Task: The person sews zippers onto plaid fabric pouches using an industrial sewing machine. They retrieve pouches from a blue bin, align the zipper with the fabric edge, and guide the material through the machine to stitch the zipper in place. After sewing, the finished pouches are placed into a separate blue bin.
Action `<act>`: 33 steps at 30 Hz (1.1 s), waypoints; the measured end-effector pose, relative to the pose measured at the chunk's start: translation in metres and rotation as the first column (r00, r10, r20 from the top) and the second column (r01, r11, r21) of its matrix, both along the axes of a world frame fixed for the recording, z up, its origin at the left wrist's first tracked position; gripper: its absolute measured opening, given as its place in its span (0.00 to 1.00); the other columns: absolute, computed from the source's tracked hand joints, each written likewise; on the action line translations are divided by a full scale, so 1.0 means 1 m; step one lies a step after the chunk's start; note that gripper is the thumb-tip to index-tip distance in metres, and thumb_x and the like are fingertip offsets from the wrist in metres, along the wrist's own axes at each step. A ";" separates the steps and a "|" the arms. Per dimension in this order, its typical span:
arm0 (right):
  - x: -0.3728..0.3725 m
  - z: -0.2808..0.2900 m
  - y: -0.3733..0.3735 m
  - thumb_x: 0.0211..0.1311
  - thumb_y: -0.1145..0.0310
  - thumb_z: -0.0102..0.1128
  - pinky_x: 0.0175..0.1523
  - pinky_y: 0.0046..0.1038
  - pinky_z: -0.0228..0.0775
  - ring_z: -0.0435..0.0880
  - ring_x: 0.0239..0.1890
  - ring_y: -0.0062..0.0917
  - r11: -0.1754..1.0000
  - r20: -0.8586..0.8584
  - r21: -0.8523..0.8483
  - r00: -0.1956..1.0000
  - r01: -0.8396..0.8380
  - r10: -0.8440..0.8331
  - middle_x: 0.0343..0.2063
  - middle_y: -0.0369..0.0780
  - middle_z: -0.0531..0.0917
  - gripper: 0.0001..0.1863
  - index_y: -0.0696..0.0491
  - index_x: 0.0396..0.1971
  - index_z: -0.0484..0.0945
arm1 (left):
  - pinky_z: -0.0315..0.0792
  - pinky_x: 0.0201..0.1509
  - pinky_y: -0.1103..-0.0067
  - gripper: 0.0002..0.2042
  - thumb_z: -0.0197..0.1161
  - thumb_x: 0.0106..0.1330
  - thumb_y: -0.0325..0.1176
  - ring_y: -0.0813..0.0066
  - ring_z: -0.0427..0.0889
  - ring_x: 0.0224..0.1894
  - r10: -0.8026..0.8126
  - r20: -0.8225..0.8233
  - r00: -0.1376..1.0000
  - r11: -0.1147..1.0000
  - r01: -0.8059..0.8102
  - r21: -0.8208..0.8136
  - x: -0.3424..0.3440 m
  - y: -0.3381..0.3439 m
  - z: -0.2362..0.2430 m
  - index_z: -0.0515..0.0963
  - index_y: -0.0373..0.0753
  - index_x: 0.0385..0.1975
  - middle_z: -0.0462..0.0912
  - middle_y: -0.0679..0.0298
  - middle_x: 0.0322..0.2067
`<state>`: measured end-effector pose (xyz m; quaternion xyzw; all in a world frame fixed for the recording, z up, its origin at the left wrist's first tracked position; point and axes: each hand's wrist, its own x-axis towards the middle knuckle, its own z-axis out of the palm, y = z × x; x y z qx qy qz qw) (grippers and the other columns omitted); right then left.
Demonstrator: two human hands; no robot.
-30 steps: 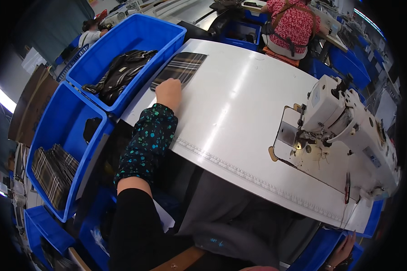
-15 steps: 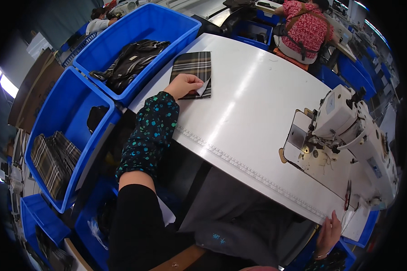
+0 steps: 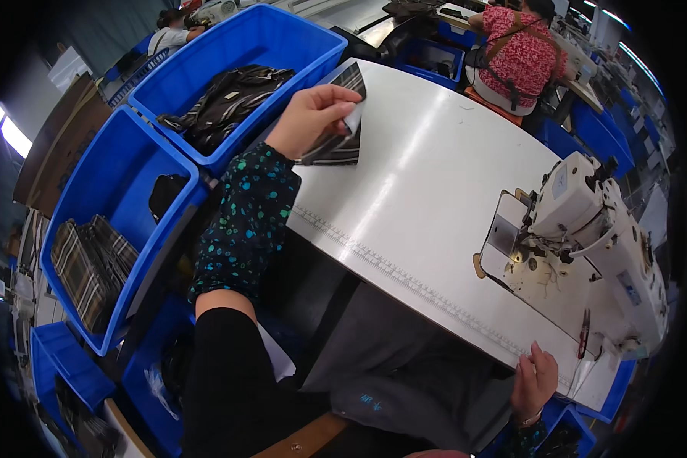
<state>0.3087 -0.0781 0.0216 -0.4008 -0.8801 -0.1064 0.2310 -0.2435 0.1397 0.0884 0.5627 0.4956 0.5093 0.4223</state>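
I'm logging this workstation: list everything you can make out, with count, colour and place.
plaid cloth: at least 1, dark with pale lines, table's far left
table: 1, white, centre
ruler strip: 1, pale, table's near edge
sewing machine: 1 close by, white, right
slim tool: 1, dark and red, beside machine
large bins: 2, blue, left
striped cloth heap: 1, dark, far bin
folded plaid pieces: several, brown-black, near bin
smaller bins: several, blue, lower left and background
brown panel: 1, far left
co-workers: 2, red-white top upper right, white top upper left
left grip: 1, bare, pinching plaid cloth
right grip: 1, bare, by table's near right edge
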 end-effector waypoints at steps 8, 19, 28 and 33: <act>-0.188 0.006 0.045 0.58 0.59 0.73 0.56 0.41 0.75 0.81 0.49 0.41 0.962 -0.235 -0.140 0.952 -0.234 0.198 0.64 0.50 0.77 0.30 0.55 0.60 0.79 | 0.80 0.46 0.67 0.15 0.65 0.70 0.38 0.58 0.88 0.42 -0.052 -0.830 0.556 0.968 0.231 0.094 0.103 -0.066 -0.034 0.83 0.43 0.54 0.88 0.56 0.45; -0.179 -0.026 0.057 0.58 0.43 0.66 0.70 0.55 0.60 0.68 0.71 0.46 0.970 0.099 -0.242 0.995 0.036 -0.012 0.70 0.44 0.71 0.40 0.49 0.67 0.74 | 0.75 0.59 0.61 0.25 0.55 0.75 0.54 0.51 0.81 0.56 0.251 -0.917 0.308 0.961 -0.189 0.200 0.006 -0.033 -0.084 0.79 0.39 0.56 0.79 0.50 0.58; -0.154 -0.008 0.124 0.51 0.51 0.73 0.71 0.53 0.60 0.66 0.72 0.45 0.994 0.208 -0.109 0.978 0.030 -0.007 0.73 0.46 0.65 0.38 0.48 0.64 0.77 | 0.73 0.55 0.61 0.15 0.61 0.72 0.43 0.53 0.82 0.50 0.292 -0.891 0.347 0.949 -0.219 0.226 -0.028 -0.012 -0.081 0.82 0.38 0.46 0.84 0.56 0.47; -0.156 0.000 0.103 0.56 0.61 0.72 0.67 0.46 0.67 0.75 0.64 0.43 0.847 0.166 -0.522 0.986 0.103 -0.018 0.65 0.47 0.75 0.30 0.55 0.59 0.78 | 0.68 0.58 0.60 0.14 0.65 0.70 0.43 0.60 0.80 0.55 0.677 -0.715 0.173 0.732 -0.053 0.680 -0.060 -0.013 -0.102 0.82 0.40 0.46 0.84 0.60 0.48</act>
